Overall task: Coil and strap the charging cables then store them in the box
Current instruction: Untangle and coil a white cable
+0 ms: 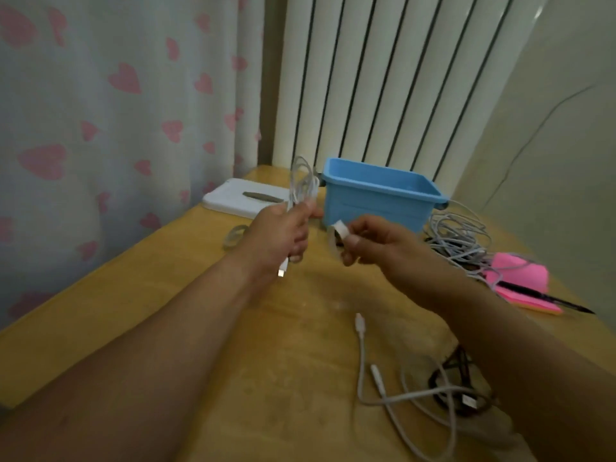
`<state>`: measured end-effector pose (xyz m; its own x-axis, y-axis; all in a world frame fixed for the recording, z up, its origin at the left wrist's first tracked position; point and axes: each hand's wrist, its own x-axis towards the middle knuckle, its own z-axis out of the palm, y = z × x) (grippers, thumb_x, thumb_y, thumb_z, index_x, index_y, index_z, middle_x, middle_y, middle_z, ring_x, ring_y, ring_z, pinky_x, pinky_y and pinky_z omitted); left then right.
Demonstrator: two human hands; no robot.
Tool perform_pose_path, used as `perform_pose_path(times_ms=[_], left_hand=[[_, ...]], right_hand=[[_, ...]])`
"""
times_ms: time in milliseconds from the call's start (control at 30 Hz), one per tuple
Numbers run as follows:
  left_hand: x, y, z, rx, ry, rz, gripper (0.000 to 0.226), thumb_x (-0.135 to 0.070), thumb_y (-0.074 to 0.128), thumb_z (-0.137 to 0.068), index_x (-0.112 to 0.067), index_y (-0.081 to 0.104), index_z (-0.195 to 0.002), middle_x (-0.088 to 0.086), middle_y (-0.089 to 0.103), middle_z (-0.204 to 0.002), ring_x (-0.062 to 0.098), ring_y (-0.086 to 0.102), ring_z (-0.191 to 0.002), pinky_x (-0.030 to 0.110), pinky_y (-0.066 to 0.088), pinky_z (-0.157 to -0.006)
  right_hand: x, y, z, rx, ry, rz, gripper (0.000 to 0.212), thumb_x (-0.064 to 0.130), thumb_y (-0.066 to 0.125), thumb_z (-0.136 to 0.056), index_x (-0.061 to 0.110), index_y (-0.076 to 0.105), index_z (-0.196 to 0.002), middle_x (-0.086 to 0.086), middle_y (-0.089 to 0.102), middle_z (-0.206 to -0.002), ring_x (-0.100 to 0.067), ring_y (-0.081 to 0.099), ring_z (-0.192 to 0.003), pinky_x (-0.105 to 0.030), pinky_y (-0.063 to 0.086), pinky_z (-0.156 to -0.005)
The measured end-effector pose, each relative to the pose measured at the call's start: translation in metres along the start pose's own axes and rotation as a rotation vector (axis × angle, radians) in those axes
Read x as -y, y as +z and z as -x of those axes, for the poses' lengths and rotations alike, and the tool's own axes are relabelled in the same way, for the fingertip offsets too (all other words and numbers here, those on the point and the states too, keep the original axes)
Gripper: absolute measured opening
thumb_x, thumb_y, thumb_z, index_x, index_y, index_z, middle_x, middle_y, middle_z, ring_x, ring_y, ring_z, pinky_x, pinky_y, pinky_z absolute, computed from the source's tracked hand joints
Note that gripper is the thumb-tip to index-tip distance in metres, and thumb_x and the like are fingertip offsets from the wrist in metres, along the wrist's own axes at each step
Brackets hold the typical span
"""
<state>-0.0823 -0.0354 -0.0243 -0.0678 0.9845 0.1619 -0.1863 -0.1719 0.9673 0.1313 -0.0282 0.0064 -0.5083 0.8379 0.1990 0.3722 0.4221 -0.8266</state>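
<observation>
1. The left hand (pixel 283 235), at the centre of the frame, is curled round a coiled white cable (pixel 301 185); the loops rise above the fist and 1 plug (pixel 282 271) hangs below it
2. The right hand (pixel 370 243), just to its right, pinches a small white strap (pixel 340 227) between thumb and fingertips
3. The strap sits right of the coil, near but apart, level with the fist; the coil's long axis runs near vertical, so the strap would likely wrap across it
4. The blue box (pixel 376 198) stands open just behind both hands, nearer the right one
5. The cable looks thin and pliant, its loops loosely gathered, likely to spring apart if the grip slackens
</observation>
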Motion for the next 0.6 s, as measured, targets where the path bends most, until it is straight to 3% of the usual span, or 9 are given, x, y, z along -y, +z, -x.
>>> perform_pose_path(times_ms=[67,133,200,333,500,600], left_hand=[[0.002,0.023,0.005,0.134,-0.041,-0.07,0.033,-0.038,0.054,-0.112,-0.01,0.07,-0.115,-0.002,0.035,-0.062,0.011,0.035,-0.051,0.027,0.032,-0.049],[0.0,0.043,0.008,0.255,-0.059,-0.107,0.03,-0.036,0.055,-0.111,-0.017,0.068,-0.092,-0.001,0.038,-0.062,0.012,0.037,-0.051,0.026,0.035,-0.048],[-0.003,0.059,0.006,0.297,-0.051,-0.138,0.031,-0.034,0.054,-0.112,-0.018,0.064,-0.087,0.0,0.042,-0.063,0.013,0.038,-0.052,0.026,0.036,-0.048],[-0.001,0.075,-0.003,0.218,-0.043,-0.103,0.025,-0.033,0.053,-0.112,-0.009,0.059,-0.108,-0.001,0.042,-0.065,0.012,0.038,-0.051,0.024,0.037,-0.047],[0.016,0.08,-0.01,0.093,-0.125,0.18,0.023,-0.031,0.052,-0.112,-0.019,0.052,-0.093,-0.003,0.037,-0.063,0.008,0.034,-0.048,0.021,0.032,-0.043],[0.024,0.08,-0.009,0.111,-0.174,0.133,0.023,-0.033,0.054,-0.112,-0.015,0.057,-0.098,-0.004,0.038,-0.061,0.008,0.033,-0.047,0.021,0.029,-0.042]], right_hand=[[-0.011,-0.014,0.011,-0.027,0.064,-0.183,0.011,0.016,0.059,-0.106,0.01,0.069,-0.105,-0.002,0.072,-0.083,-0.021,0.067,-0.09,-0.043,0.049,-0.093],[-0.02,-0.021,0.019,-0.056,0.105,-0.317,0.012,0.015,0.057,-0.107,0.012,0.067,-0.1,-0.003,0.068,-0.08,-0.023,0.064,-0.09,-0.042,0.048,-0.09],[-0.027,-0.025,0.024,-0.101,0.114,-0.425,0.016,0.014,0.055,-0.108,0.013,0.067,-0.097,-0.003,0.066,-0.08,-0.021,0.064,-0.086,-0.038,0.049,-0.085],[-0.034,-0.025,0.026,-0.205,0.113,-0.547,0.012,0.016,0.059,-0.107,0.009,0.068,-0.106,-0.003,0.072,-0.084,-0.017,0.07,-0.088,-0.034,0.053,-0.083],[-0.043,-0.025,0.026,-0.374,0.12,-0.637,0.003,0.013,0.065,-0.103,0.01,0.066,-0.102,-0.005,0.076,-0.088,-0.021,0.074,-0.098,-0.036,0.058,-0.092],[-0.041,-0.025,0.026,-0.443,0.028,-0.712,0.004,0.018,0.062,-0.106,0.015,0.064,-0.105,-0.004,0.076,-0.092,-0.021,0.073,-0.1,-0.037,0.056,-0.096]])
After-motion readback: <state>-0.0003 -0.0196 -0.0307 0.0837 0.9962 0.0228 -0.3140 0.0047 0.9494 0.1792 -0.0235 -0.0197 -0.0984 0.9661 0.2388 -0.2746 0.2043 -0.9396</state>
